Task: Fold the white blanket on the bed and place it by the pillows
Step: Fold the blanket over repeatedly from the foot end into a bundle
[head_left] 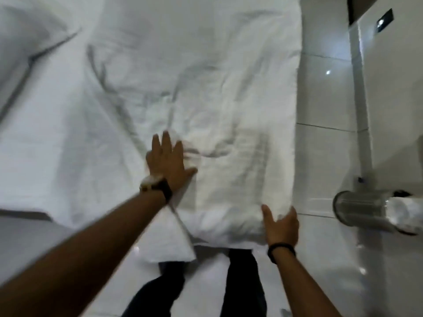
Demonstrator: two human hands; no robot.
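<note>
Pressing flat w/ splayed fingers, left hand (168, 162) rests on the white blanket (229, 133), right hand (282, 225) cups its near corner, fingertips hidden under cloth, pillow (29, 42) blurred far beyond.

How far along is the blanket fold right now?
Partly done: the blanket already lies as a long doubled strip along the bed's right edge. In hand: left hand presses it flat, right hand holds its near corner. Left: further folds, then moving it to the pillow.
</note>
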